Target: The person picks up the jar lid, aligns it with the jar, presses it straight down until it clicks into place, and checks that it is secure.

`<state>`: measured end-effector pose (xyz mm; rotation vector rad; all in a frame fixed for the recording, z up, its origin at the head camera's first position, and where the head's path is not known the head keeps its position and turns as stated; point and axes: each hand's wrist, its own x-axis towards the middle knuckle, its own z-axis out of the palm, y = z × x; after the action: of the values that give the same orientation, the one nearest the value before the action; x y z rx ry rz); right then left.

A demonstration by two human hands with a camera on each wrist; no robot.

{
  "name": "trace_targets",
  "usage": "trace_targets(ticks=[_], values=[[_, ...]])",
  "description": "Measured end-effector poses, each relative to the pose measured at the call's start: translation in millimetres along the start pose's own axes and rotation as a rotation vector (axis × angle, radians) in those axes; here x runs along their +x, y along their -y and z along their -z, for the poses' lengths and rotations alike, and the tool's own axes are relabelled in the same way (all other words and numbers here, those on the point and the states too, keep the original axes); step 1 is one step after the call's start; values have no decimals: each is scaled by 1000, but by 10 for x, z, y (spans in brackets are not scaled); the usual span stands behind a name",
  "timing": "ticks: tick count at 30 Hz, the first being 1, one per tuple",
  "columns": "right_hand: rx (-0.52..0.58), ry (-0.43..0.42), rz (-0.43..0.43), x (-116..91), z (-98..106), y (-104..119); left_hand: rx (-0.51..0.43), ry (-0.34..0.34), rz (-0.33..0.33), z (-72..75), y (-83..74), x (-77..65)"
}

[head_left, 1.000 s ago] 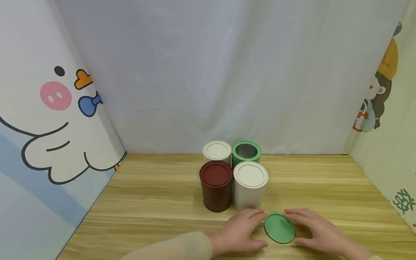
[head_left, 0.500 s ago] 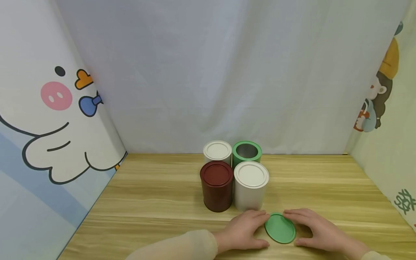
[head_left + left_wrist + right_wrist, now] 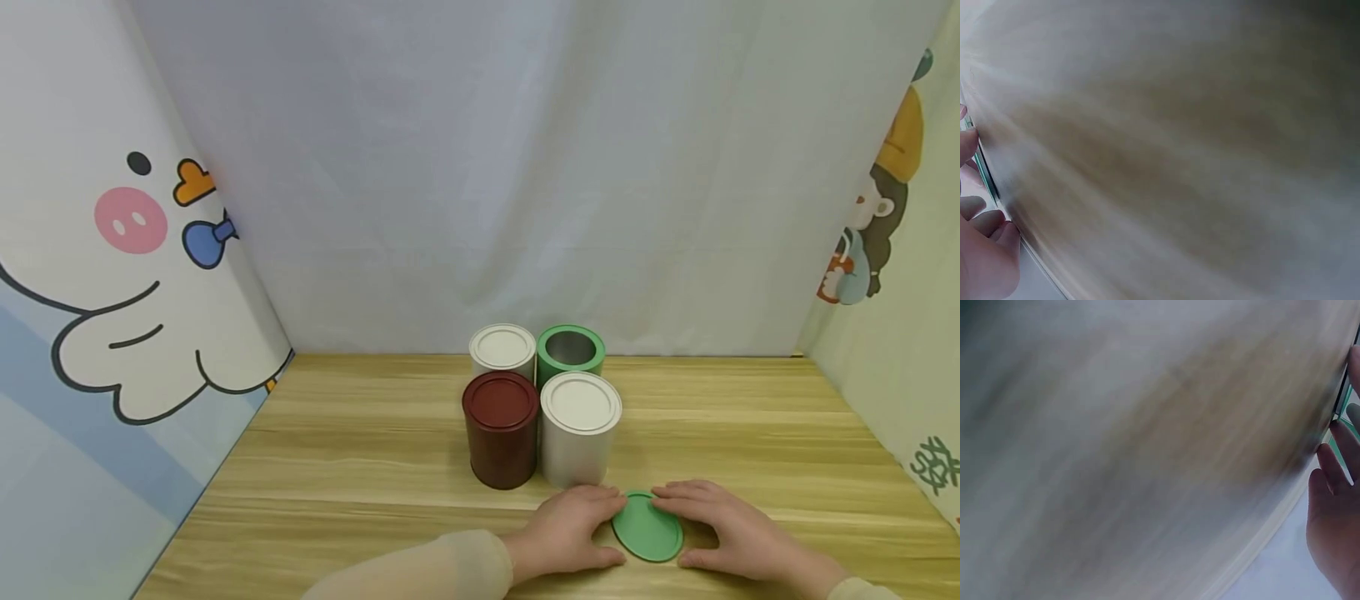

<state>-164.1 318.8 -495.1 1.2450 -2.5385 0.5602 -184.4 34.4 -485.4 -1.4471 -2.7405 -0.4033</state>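
A round green lid (image 3: 648,527) lies on the wooden table between the two hands. My left hand (image 3: 566,529) is at its left side, fingertips right at the rim and thumb apart from them near the lower left edge. On the other side my right hand (image 3: 731,533) has its fingertips over the upper right rim and its thumb by the lower right edge. Fingers of both hands look relaxed and gently bent. The wrist views show only part of the left hand (image 3: 988,250) and the right hand (image 3: 1338,512) at the frame edges, with a sliver of green beside them.
A green can (image 3: 568,367) with an open top stands behind a white can (image 3: 577,442). A dark red can (image 3: 501,442) and another white can (image 3: 502,348), both lidded, complete the tight group. A pale curtain (image 3: 480,183) rises behind the wooden table (image 3: 360,433).
My left hand has shifted slightly right, closer to the green lid. The right fingertips have edged a little left over its rim. The lid and cans have hardly moved in view.
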Motion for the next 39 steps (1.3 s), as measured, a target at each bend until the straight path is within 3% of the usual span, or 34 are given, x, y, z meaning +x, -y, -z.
trace_targets(ticks=[16,32,39], values=[[41,-6,18,13,-18,14,45,-36,-22,-10,-20,22],[18,-28,65,49,-58,39,41,-18,-35,-16,-16,25],[40,-41,94,75,-74,17,-6,-29,-15,-21,-1,26]])
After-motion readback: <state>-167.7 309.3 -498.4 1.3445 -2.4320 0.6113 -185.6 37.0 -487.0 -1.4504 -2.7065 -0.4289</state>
